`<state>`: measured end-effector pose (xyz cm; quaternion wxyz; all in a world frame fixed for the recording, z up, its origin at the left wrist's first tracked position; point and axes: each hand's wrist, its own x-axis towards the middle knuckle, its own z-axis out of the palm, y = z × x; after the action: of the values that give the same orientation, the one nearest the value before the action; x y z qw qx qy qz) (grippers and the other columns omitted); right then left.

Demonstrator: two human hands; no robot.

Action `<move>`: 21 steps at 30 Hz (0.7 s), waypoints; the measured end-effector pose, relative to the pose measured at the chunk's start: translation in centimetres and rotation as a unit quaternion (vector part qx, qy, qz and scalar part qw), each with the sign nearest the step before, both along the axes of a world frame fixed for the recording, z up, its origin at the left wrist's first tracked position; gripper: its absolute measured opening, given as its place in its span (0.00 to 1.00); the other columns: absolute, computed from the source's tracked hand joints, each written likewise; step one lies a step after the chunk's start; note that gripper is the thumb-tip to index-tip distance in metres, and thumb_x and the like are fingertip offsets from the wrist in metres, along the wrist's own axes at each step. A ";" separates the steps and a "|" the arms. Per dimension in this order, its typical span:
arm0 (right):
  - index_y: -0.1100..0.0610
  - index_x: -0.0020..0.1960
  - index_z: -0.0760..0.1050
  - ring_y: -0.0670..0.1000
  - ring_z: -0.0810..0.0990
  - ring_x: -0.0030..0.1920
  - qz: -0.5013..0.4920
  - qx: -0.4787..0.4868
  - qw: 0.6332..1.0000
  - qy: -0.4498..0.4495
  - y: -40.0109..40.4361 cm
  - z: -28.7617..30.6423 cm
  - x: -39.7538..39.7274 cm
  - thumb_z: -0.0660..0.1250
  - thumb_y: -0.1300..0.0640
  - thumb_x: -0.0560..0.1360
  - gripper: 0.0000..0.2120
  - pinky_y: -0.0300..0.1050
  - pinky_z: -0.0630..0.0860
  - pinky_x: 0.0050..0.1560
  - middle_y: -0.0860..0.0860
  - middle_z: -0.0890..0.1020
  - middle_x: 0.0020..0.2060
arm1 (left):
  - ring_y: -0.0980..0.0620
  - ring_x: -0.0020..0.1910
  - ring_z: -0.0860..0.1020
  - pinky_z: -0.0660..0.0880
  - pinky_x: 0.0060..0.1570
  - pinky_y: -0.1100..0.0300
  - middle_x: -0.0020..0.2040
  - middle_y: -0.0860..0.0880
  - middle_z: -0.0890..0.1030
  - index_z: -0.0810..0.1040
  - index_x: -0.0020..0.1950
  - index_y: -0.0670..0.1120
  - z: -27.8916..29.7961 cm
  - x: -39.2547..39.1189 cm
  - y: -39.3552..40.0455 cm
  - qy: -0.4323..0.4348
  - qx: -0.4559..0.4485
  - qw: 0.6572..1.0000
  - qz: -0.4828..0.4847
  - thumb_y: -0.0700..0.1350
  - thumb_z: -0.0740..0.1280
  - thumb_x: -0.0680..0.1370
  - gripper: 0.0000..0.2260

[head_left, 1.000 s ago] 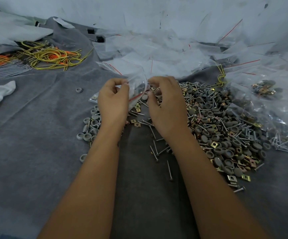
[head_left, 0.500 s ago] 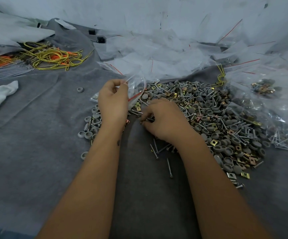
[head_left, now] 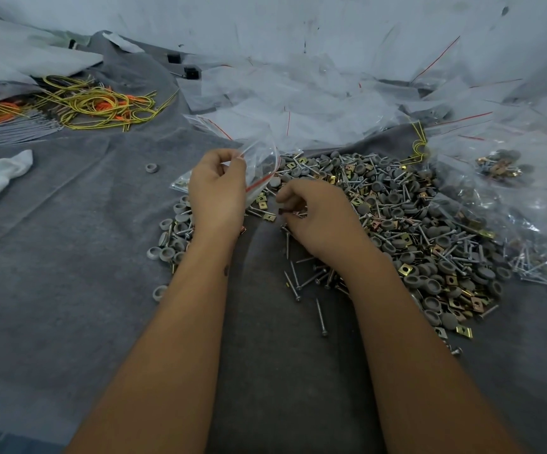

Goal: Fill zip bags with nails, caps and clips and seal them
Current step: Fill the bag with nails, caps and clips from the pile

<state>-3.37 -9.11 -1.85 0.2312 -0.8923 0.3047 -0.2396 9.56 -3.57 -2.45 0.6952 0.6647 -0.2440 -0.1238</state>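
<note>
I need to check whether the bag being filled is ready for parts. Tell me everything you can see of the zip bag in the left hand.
The zip bag is small, of clear thin plastic, with a red line along its zip edge. The left hand pinches it near the top and holds it up, tilted, above the near left edge of the pile of nails, caps and clips. It looks crumpled and empty; whether its mouth is open cannot be told. The right hand is apart from it, lower, fingers curled over small parts.

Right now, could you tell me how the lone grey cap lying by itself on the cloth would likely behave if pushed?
The lone grey cap is a small round ring shape, so a nudge probably slides it; tipped on edge, it could roll. It looks light. The felt-like grey cloth should slow it quickly.
</note>
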 end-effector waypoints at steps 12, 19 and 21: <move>0.62 0.52 0.83 0.56 0.78 0.49 -0.085 -0.111 0.965 -0.220 0.5 0.2 0.6 0.71 0.66 0.72 0.09 0.41 0.72 0.53 0.56 0.82 0.45 | 0.56 0.32 0.73 0.71 0.37 0.55 0.32 0.52 0.78 0.81 0.45 0.53 -0.6 -0.4 0.1 -0.150 0.074 0.984 -0.056 0.49 0.65 0.78 0.06; 0.60 0.62 0.74 0.53 0.77 0.51 -0.093 -0.054 0.970 -0.220 0.4 0.0 0.5 0.65 0.67 0.75 0.17 0.53 0.75 0.55 0.52 0.78 0.49 | 0.58 0.29 0.70 0.69 0.36 0.57 0.29 0.54 0.75 0.81 0.42 0.52 -0.5 -0.3 0.1 -0.080 0.050 0.995 -0.044 0.47 0.65 0.78 0.07; 0.58 0.57 0.77 0.52 0.77 0.49 -0.104 -0.055 0.974 -0.192 0.1 0.0 0.4 0.66 0.66 0.74 0.12 0.53 0.75 0.54 0.50 0.78 0.47 | 0.58 0.29 0.69 0.67 0.36 0.58 0.32 0.53 0.76 0.81 0.42 0.50 -0.3 -0.4 0.1 -0.055 0.033 0.997 -0.033 0.45 0.64 0.77 0.07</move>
<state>-2.99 -8.97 -1.81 0.2102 -0.8043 0.3321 -0.4456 9.16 -3.47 -2.72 0.6541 0.6847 -0.2990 -0.1179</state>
